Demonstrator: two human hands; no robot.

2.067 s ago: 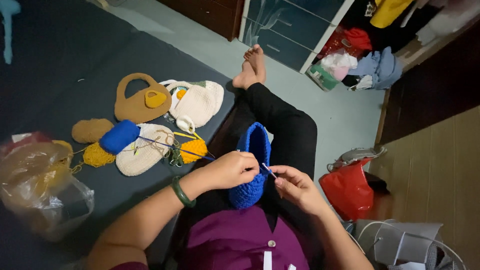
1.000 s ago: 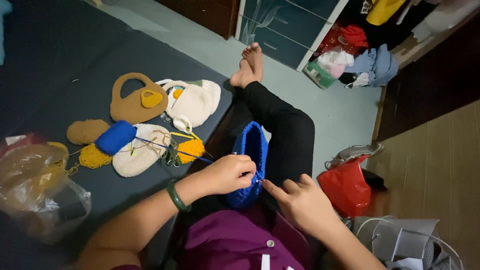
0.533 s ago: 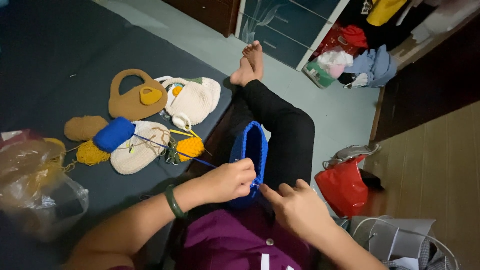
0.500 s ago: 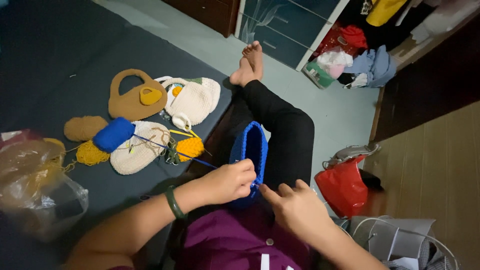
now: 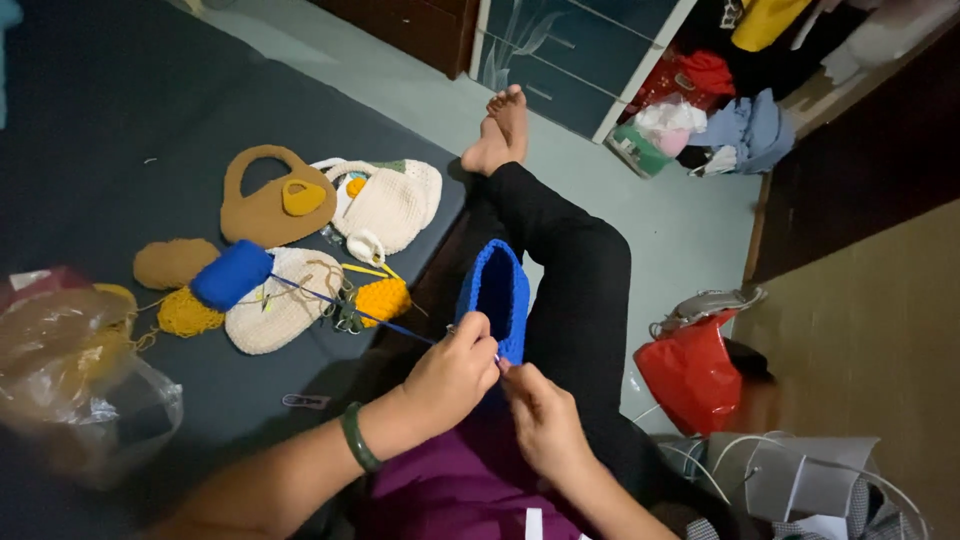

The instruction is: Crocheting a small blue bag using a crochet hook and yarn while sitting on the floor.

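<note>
My left hand (image 5: 452,375) pinches the near edge of a blue crocheted piece (image 5: 497,295) that stands up over my lap. My right hand (image 5: 540,420) is closed just below it, fingertips meeting the left hand at the piece's edge; a crochet hook is too small to make out. A blue yarn strand (image 5: 350,310) runs from the piece to a blue yarn ball (image 5: 231,274) on the dark mat (image 5: 120,120). A green bangle sits on my left wrist. My black-trousered leg (image 5: 580,270) stretches forward.
On the mat lie a brown crocheted bag (image 5: 270,195), a cream crocheted bag (image 5: 390,200), a cream oval piece (image 5: 275,312), yellow yarn (image 5: 383,298) and a plastic bag (image 5: 70,380). A red bag (image 5: 692,370) and a white wire basket (image 5: 800,480) stand at right.
My right hand has come up from the lap to meet the left at the blue piece's edge. The blue piece now stands more upright.
</note>
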